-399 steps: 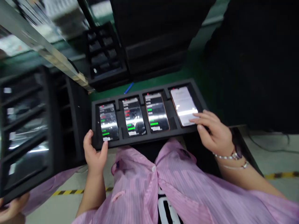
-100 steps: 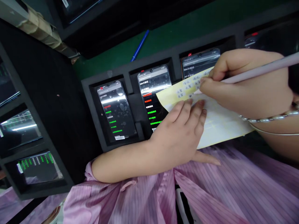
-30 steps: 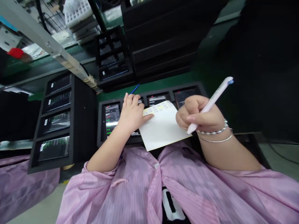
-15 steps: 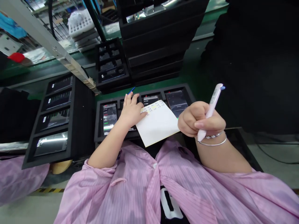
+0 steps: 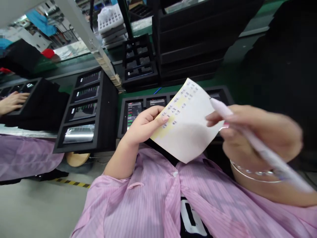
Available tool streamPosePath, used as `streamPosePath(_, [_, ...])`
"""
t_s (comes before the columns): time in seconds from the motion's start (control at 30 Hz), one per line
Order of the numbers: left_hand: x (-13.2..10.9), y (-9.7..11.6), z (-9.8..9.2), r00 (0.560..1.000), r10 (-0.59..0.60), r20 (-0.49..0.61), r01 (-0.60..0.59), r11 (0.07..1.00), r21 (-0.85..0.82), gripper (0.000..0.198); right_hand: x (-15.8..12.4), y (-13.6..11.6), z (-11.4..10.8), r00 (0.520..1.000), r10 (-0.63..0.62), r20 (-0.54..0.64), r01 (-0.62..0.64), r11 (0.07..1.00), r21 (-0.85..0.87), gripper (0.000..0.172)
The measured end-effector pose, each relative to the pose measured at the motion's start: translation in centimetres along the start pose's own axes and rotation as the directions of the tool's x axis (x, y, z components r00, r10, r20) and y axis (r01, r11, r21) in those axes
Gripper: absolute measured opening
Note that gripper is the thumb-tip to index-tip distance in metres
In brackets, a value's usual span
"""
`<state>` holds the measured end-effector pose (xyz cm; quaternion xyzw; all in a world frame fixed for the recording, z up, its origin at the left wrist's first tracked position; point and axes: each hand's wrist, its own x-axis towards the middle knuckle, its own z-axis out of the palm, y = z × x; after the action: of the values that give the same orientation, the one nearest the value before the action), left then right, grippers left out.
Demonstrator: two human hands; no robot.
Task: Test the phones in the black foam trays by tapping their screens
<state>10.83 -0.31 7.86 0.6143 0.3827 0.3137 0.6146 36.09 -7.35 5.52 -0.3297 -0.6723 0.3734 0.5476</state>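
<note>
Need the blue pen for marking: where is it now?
Head view: the blue pen lies on the green mat beyond the foam phone tray, ahead of the left hand.

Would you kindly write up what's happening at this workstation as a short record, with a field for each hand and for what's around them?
Left hand: holds a handwritten paper note
Right hand: grips a pale pink pen, blurred
Below the note: black foam tray holding a lit phone
Left of tray: black foam rack of phones
Beyond tray: blue pen
Far left: co-worker's hand
</note>
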Motion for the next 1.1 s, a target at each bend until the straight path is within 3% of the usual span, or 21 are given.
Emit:
streamPosePath(0.17, [-2.7, -1.1, 0.9, 0.998, 0.003, -0.064, -0.007, 0.998, -0.069, 0.054, 1.9, 0.4, 2.8, 0.976, -0.209, 0.053, 0.215, 0.935, -0.283, 0.019])
streamPosePath(0.3, [-4.7, -1.5, 1.2, 0.996, 0.013, -0.086, -0.014, 1.000, -0.006, 0.064, 1.9, 1.2, 4.3, 0.918, -0.377, 0.124, 0.394, 0.828, -0.399, 0.040])
streamPosePath(0.47, [-6.4, -1.4, 1.1, 0.983, 0.117, -0.141, -0.088, 0.977, 0.194, 0.069, 1.4, 1.8, 5.3, 0.921, -0.329, 0.207, 0.387, 0.828, -0.405, 0.046])
streamPosePath(0.63, [-8.0, -1.9, 0.1, 0.983, 0.159, -0.090, -0.116, 0.921, 0.371, 0.060, 1.4, 1.6, 7.2, 0.908, -0.347, 0.235, 0.416, 0.805, -0.422, 0.038])
streamPosePath(0.8, [-10.4, -4.1, -1.2, 0.974, 0.209, -0.083, -0.163, 0.911, 0.379, 0.054, 0.6, 2.1, 9.5, 0.853, -0.409, 0.323, 0.514, 0.763, -0.391, 0.023])
streamPosePath(0.93, [-12.0, -6.6, -1.5, 0.987, 0.120, -0.111, -0.077, 0.941, 0.330, 0.059, 0.0, 2.9, 10.5, 0.827, -0.439, 0.353, 0.551, 0.760, -0.345, 0.017])
streamPosePath(1.03, [-13.0, -7.9, -1.7, 0.973, 0.072, -0.221, 0.000, 0.951, 0.309, 0.059, -0.2, 2.4, 10.3, 0.831, -0.423, 0.360, 0.524, 0.812, -0.256, 0.014])
streamPosePath(1.07, [-13.2, -8.1, -1.9, 0.944, 0.105, -0.313, 0.004, 0.944, 0.329, 0.058, -0.1, 2.0, 10.0, 0.839, -0.408, 0.360, 0.499, 0.842, -0.208, 0.014])
streamPosePath(1.1, [-13.5, -8.1, -2.3, 0.887, 0.176, -0.427, -0.007, 0.930, 0.367, 0.056, 0.0, 1.6, 9.6, 0.853, -0.384, 0.353, 0.460, 0.873, -0.163, 0.013])
